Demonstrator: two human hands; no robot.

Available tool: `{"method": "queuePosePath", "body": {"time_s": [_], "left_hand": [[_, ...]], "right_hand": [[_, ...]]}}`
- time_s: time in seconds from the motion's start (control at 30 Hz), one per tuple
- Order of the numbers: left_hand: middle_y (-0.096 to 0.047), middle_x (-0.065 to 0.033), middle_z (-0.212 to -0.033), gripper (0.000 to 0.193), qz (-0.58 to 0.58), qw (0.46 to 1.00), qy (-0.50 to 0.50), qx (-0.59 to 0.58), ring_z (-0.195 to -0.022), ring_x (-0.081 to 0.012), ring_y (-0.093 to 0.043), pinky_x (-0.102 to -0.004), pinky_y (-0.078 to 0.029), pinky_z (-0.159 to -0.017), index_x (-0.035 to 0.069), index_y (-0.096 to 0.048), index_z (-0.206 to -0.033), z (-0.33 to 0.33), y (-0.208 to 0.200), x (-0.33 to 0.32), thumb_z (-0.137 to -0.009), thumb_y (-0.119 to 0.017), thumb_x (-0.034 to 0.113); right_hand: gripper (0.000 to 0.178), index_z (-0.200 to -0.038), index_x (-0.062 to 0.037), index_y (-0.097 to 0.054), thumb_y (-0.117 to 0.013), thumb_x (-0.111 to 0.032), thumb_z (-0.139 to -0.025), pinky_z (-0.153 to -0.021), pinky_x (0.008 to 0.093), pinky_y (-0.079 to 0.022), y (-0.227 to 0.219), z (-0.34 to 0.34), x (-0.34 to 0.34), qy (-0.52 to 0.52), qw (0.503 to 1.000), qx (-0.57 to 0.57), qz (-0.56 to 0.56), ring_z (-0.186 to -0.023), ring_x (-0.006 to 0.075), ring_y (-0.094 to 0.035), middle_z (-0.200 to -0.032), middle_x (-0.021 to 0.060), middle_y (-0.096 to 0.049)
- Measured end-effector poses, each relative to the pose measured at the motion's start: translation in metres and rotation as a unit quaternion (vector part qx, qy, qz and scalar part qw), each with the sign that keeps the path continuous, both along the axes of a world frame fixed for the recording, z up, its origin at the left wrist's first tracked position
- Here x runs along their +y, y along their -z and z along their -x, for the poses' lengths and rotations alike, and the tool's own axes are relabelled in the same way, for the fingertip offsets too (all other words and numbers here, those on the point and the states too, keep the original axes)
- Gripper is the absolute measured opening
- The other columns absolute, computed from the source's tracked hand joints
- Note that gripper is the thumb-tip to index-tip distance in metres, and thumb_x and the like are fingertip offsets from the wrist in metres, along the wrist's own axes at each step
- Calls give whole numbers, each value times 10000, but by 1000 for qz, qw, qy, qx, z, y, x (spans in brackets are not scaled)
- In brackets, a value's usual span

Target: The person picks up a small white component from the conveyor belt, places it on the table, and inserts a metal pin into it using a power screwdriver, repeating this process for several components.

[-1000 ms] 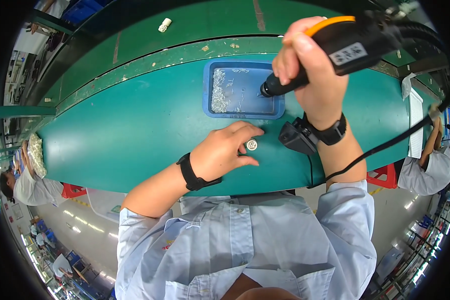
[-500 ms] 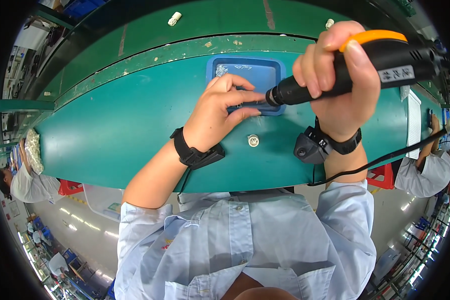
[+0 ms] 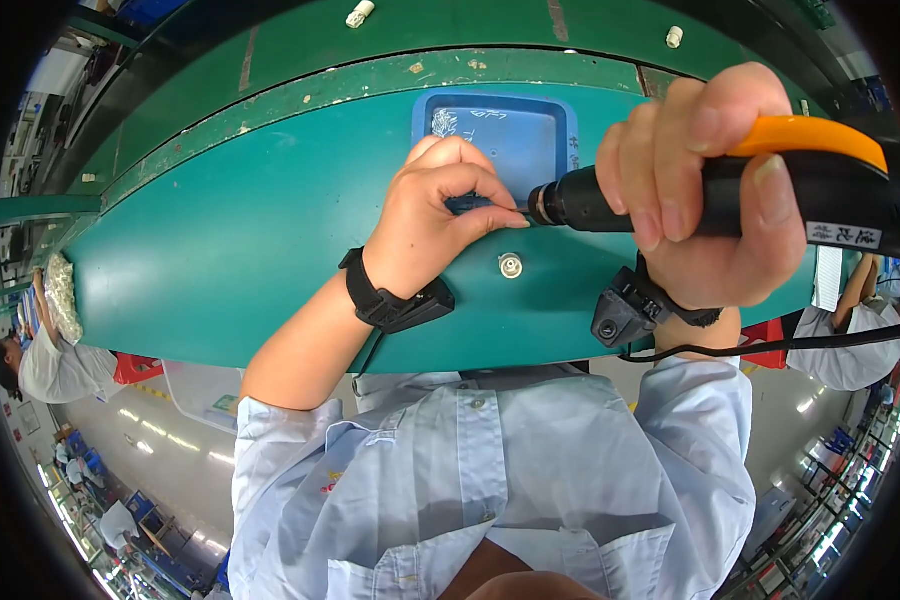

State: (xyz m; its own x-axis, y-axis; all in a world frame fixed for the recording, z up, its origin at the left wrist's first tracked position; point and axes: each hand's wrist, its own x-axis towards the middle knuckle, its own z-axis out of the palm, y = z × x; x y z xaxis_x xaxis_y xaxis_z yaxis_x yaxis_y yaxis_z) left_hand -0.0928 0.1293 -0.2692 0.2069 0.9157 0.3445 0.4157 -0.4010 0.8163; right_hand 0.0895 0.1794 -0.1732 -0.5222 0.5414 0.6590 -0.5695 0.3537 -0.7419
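Note:
My right hand (image 3: 695, 215) is wrapped round a black electric screwdriver (image 3: 830, 192) with an orange lever, held nearly level and nose to the left. At that nose, my left hand (image 3: 420, 215) has thumb and forefinger pinched together by the bit; whatever small thing lies between them is too small to make out. Behind the fingers is a blue tray (image 3: 571, 135) with small silvery pieces at its far left, its near part covered by my hand. A small round white fitting (image 3: 510, 265) stands on the green table just in front of the tool's nose.
Two white fittings lie on the far green ledge, one at the left (image 3: 360, 13) and one at the right (image 3: 675, 37). A black cable (image 3: 770, 350) crosses by my right wrist. A bag of pale parts (image 3: 62, 300) is at the table's left end. People sit at both sides.
The screwdriver and my right hand have shifted right and nearer to me, the tool now more level. My left thumb and forefinger have closed together at its tip.

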Motion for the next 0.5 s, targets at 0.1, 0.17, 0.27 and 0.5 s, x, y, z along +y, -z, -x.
{"method": "queuePosePath", "body": {"time_s": [0.1,0.17,0.27,0.5], "left_hand": [[-591,-1,-807,210,21,998,43,-41,-817,-200,-534,-303,-413,-765,87,-678,-741,1,8,3,-585,-819,101],[-597,-7,-830,238,36,995,64,-64,-827,-203,-539,-312,-418,-776,84,-679,-770,-1,7,-2,-582,-823,104],[-603,-35,-914,349,-31,999,-15,-5,-833,-206,-560,-318,-449,-768,70,-664,-894,-2,-14,-7,-590,-830,117],[-606,-81,-945,357,154,981,118,-29,-712,-189,-599,-284,-495,-651,38,-634,-972,-5,16,-35,-658,-793,105]], "right_hand": [[322,-1031,-45,-480,-411,-341,-927,-471,242,-338,-8,-1,-4,-21,1000,-11,-13,-455,76,-394,-591,-20,-444],[328,-1036,-46,-480,-411,-348,-928,-470,241,-338,-10,-3,-8,-28,999,-18,-9,-455,75,-394,-592,-21,-446],[334,-1037,-47,-467,-409,-357,-928,-467,241,-336,-8,-9,-13,-2,998,-52,31,-453,72,-396,-593,-22,-446],[338,-1030,-44,-451,-417,-365,-927,-463,243,-336,-6,-10,-25,27,992,-95,75,-449,74,-400,-591,-19,-446]]}}
